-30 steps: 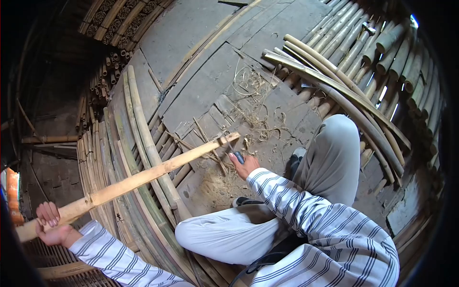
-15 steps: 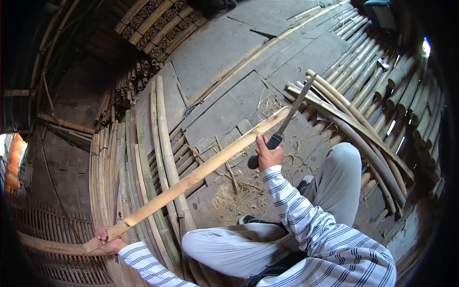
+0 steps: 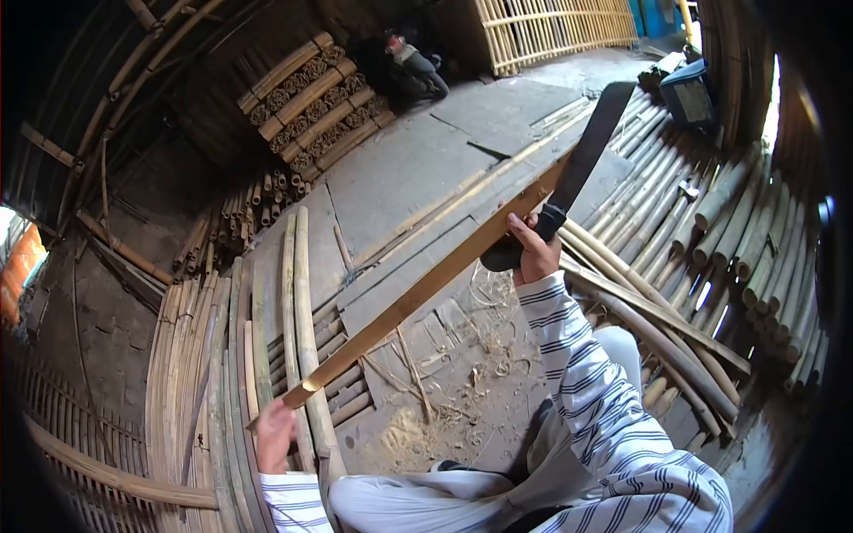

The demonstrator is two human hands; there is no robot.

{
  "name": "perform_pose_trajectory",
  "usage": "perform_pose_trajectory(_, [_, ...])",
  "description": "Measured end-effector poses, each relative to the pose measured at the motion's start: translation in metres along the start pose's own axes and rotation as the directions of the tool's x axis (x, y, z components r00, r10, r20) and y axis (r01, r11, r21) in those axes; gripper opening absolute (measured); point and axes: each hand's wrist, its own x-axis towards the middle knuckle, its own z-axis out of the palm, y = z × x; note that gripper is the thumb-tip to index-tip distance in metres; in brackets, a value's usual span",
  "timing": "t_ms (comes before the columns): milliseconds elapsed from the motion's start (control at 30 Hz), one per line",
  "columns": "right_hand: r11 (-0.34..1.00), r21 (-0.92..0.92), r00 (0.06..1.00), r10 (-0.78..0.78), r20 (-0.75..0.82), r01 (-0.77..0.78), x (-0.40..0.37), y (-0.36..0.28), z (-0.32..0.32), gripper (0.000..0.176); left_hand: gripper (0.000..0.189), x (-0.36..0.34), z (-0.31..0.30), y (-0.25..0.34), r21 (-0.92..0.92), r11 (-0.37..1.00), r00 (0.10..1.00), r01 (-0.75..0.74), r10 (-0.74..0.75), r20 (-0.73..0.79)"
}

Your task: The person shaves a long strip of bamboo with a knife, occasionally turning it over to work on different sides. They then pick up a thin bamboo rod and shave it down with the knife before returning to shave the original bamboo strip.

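Note:
A long split bamboo slat [image 3: 418, 295] runs diagonally in front of me, its far end raised. My left hand [image 3: 277, 437], a little blurred, is closed around the slat's near end. In my right hand [image 3: 537, 251] is the dark handle of a machete [image 3: 597, 147], with the broad blade pointing up and away. Thumb and fingers of that hand also touch the slat near its far part. The blade lies against or just beside the slat's far end, which it partly hides.
Bamboo poles [image 3: 302, 311] lie to the left, and many more poles [image 3: 657, 204] are piled at right. Shavings [image 3: 480, 373] litter the floor before my legs. Stacked bamboo bundles [image 3: 311, 107] and a person [image 3: 413, 67] are at the back, with a bamboo panel [image 3: 560, 35] beyond.
Both hands have risen away from me with the slat and machete, the left also moving right. The slat has turned onto its narrower side, and the machete's broad face now shows. My view has tilted up.

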Motion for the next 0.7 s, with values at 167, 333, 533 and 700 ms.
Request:
perform_pose_trajectory(167, [0.997, 0.074, 0.971, 0.007, 0.24, -0.025, -0.007, -0.014, 0.044, 0.028, 0.02, -0.031, 0.096, 0.218, 0.396, 0.59, 0.638, -0.704, 0.77, -0.014])
perform_pose_trajectory(333, [0.974, 0.094, 0.924, 0.164, 0.345, -0.207, -0.026, -0.013, 0.056, 0.029, 0.058, 0.014, 0.229, 0.36, -0.169, 0.721, 0.527, -0.672, 0.625, 0.575])
perform_pose_trajectory(533, [0.964, 0.033, 0.88, 0.226, 0.417, -0.263, -0.041, -0.014, 0.067, 0.029, 0.062, 0.03, 0.296, 0.4, -0.549, 0.754, 0.284, -0.36, 0.649, 0.705])
perform_pose_trajectory(700, [0.937, 0.0, 0.822, 0.306, 0.481, -0.349, -0.053, -0.007, 0.072, 0.025, 0.043, 0.024, 0.295, 0.411, -0.498, 0.809, 0.337, -0.313, 0.585, 0.738])
